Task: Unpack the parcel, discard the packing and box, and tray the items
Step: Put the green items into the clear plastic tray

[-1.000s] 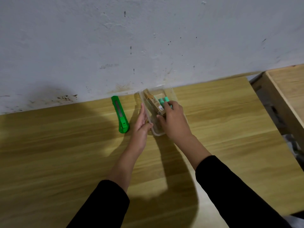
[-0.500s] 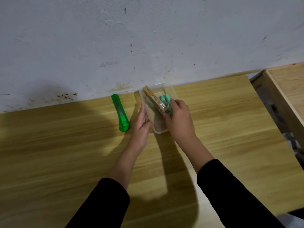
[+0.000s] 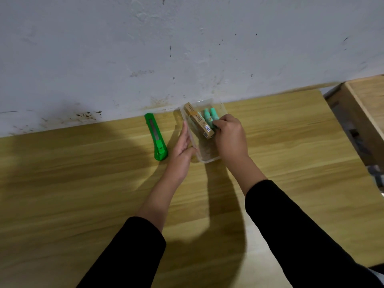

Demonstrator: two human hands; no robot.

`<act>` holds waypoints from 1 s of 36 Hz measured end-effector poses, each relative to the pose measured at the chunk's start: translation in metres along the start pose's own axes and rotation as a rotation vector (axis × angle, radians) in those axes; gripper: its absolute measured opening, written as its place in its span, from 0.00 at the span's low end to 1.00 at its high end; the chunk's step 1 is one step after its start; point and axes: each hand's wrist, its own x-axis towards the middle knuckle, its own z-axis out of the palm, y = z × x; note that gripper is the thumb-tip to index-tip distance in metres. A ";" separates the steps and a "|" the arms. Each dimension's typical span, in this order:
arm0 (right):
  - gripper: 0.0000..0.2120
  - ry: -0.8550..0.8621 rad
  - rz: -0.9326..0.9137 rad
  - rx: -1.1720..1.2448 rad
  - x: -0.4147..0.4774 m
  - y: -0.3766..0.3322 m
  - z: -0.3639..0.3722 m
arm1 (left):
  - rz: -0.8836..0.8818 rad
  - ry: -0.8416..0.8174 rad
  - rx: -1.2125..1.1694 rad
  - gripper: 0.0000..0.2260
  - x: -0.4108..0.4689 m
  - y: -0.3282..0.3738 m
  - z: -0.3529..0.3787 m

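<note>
Traying the items looks like the step in hand; no parcel box or packing shows on the table (image 3: 83,194). Furthest left, near the far edge, lies a green box cutter (image 3: 156,138), its long axis running far to near, thick end toward the person. Just right of it the left hand (image 3: 182,146) lays straight, pressed-together fingers flat along the left side of a clear plastic tray (image 3: 207,160), steadying rather than gripping. The tray sits at the far edge by the wall (image 3: 187,48), its length running far to near with a slight slant rightward. Inside, a brown carton (image 3: 198,122) lies slanted, one end at the far left corner, the barcode end toward the near right. Beside it 2 green tubes (image 3: 209,116) lie roughly parallel to the carton, rounded ends pointing at the wall. The right hand (image 3: 230,136) curls its fingers over their near ends, pinching them as far as I can judge; the fingertips are hidden. Next, I judge, the tubes need to settle flat beside the carton, then both hands release and lift clear without dragging the light tray. A wooden crate (image 3: 363,104) stands past the table's right edge.
</note>
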 end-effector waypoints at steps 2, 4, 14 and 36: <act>0.13 -0.001 -0.016 -0.012 0.005 0.000 0.000 | 0.004 0.002 -0.002 0.33 0.001 0.000 0.000; 0.13 0.009 -0.026 -0.019 0.007 0.001 0.001 | 0.005 0.008 0.013 0.33 0.002 0.000 -0.001; 0.10 0.073 -0.089 0.125 -0.002 0.010 -0.013 | 0.003 0.032 -0.038 0.34 -0.001 0.003 0.004; 0.15 0.067 0.131 0.251 -0.025 0.026 -0.019 | 0.034 0.105 0.172 0.24 -0.003 -0.004 0.001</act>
